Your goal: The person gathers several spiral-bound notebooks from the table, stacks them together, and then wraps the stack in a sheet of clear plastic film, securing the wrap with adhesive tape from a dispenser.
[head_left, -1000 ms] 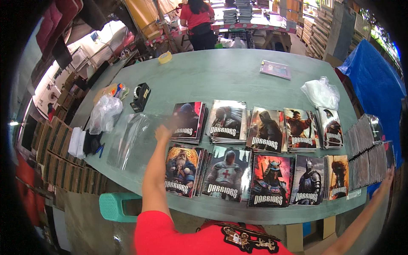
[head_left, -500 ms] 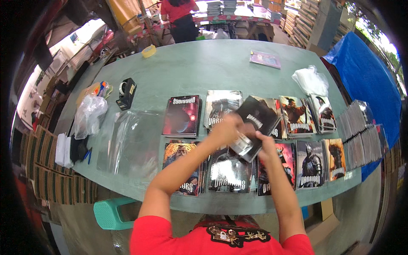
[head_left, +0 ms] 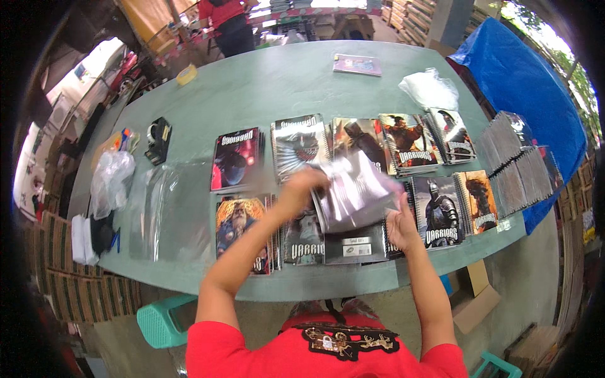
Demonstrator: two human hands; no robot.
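Over the front row of spiral notebooks, my left hand (head_left: 304, 189), blurred, has its fingers closed on the left edge of a glossy notebook (head_left: 356, 192) with pale, shiny, bent sheets. My right hand (head_left: 402, 223) grips its right side, thumb up. Beneath it shows a dark back cover (head_left: 340, 253) with a white label; whether it belongs to the held notebook I cannot tell. Around them lie stacks with a bearded figure (head_left: 236, 220), a knight (head_left: 438, 211) and an orange cover (head_left: 480, 205). Behind are a red-and-dark stack (head_left: 234, 160) and a silvery-grey stack (head_left: 301, 142).
Clear plastic sleeves (head_left: 170, 214) lie at the left, near a tape dispenser (head_left: 157, 140) and crumpled plastic (head_left: 113, 179). Wrapped notebooks (head_left: 517, 170) stand at the right beside a blue tarp (head_left: 510, 82). A tape roll (head_left: 187, 75) and purple notebook (head_left: 357, 65) lie farther back. Another person (head_left: 227, 25) stands beyond.
The dark front cover in my hands is no longer visible; pale glossy sheets show instead. A labelled dark cover now appears below. The view has shifted, moving the table leftward and up in the picture.
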